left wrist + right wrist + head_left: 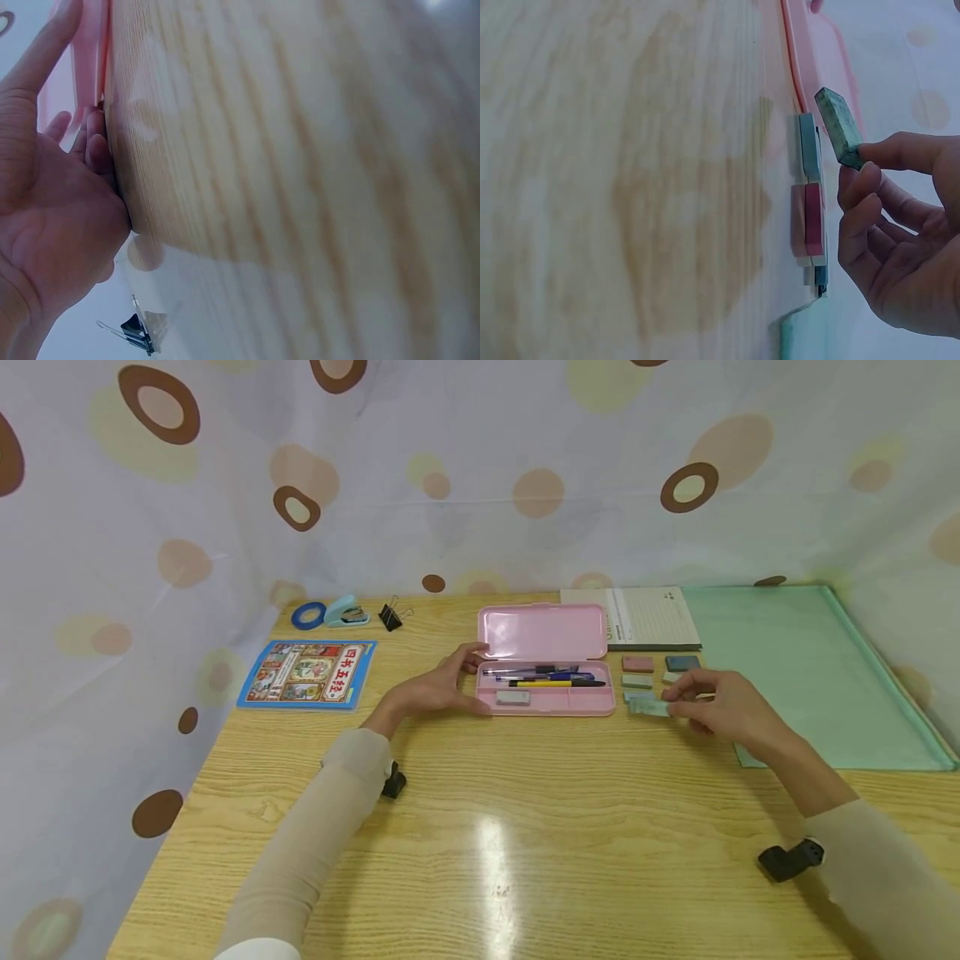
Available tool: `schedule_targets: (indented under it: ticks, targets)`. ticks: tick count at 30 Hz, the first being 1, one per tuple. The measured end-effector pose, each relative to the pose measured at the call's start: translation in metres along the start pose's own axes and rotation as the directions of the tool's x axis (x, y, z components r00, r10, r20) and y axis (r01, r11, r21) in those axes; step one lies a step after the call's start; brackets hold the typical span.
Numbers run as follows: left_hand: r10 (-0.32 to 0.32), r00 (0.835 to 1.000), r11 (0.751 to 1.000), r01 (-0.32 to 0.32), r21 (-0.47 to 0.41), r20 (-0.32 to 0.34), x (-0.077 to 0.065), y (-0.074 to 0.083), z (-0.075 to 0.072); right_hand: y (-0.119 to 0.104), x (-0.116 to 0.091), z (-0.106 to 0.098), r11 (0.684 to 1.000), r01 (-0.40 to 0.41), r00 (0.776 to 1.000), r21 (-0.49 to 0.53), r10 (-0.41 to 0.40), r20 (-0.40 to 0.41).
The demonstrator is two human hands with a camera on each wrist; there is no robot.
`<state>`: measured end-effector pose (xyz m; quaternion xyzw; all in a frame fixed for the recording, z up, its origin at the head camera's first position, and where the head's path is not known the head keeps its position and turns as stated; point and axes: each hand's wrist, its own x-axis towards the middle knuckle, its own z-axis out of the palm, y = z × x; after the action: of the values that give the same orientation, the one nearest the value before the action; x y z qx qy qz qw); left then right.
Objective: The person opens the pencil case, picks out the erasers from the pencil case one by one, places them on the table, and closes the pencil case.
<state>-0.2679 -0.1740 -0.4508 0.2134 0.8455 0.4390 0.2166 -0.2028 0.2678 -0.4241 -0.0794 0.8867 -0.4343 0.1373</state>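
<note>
A pink pencil case (592, 702) lies with its lid up. In it are several pens (557, 683) and a grey-white eraser (513, 697) in the front compartment. My left hand (435, 690) holds the case's left end, thumb at the front corner and fingers towards the back. To the right of the case, my right hand (726, 707) pinches a flat green eraser (840, 127) between thumb and fingertips, raised off the table. Several other erasers lie close by, among them a red one (638, 663) and a blue one (682, 663); the right hand partly covers one.
A notebook (652, 610) lies behind the erasers, beside a green mat (817, 685). At the left are a blue-edged book (309, 673), blue tape (307, 616), a light-blue stapler (347, 612) and a black binder clip (391, 616). A patterned curtain (480, 485) hangs behind the wooden table (555, 827).
</note>
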Motion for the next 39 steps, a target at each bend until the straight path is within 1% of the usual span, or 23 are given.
schedule_targets:
  ticks: [5, 8, 14, 17, 24, 29, 33, 36, 39]
  targets:
    - [-0.006, 1.000, 1.000, 0.006, -0.001, -0.001, 0.000, 0.001, 0.000, 0.007, 0.000, 0.002, 1.000, 0.018, 0.999, 0.023, -0.019, 0.046]
    - [-0.004, 1.000, 1.000, 0.004, -0.005, -0.002, 0.000, 0.001, 0.000, 0.006, 0.000, 0.003, 0.999, 0.035, 0.998, 0.024, -0.036, 0.054]
    - [-0.001, 1.000, 1.000, 0.001, -0.009, 0.001, 0.000, 0.000, 0.000, 0.005, 0.003, 0.007, 0.998, 0.051, 0.998, -0.044, -0.049, 0.047]
    - [0.004, 1.000, 1.000, -0.004, -0.012, 0.000, 0.001, -0.001, 0.000, 0.004, 0.005, 0.009, 0.997, 0.045, 0.998, -0.055, -0.042, 0.044]
    - [0.002, 1.000, 1.000, -0.002, -0.003, 0.000, 0.002, -0.003, 0.000, -0.001, 0.004, 0.003, 0.993, 0.046, 0.999, -0.110, -0.045, 0.011]
    - [-0.004, 1.000, 1.000, 0.004, 0.002, 0.001, 0.002, -0.002, -0.001, -0.008, 0.008, -0.004, 0.996, 0.039, 0.999, -0.086, -0.038, 0.004]
    - [-0.002, 1.000, 1.000, 0.002, 0.003, 0.000, 0.002, -0.002, -0.001, -0.016, 0.015, -0.004, 0.996, 0.061, 0.998, -0.072, -0.061, 0.000]
    - [0.002, 1.000, 1.000, -0.002, 0.000, 0.001, 0.001, 0.000, -0.001, -0.024, 0.022, 0.000, 0.995, 0.094, 0.996, -0.021, -0.094, 0.010]
    - [0.000, 1.000, 1.000, 0.000, -0.004, 0.002, 0.001, 0.000, 0.000, -0.033, 0.032, 0.010, 0.990, 0.128, 0.990, 0.050, -0.131, 0.045]
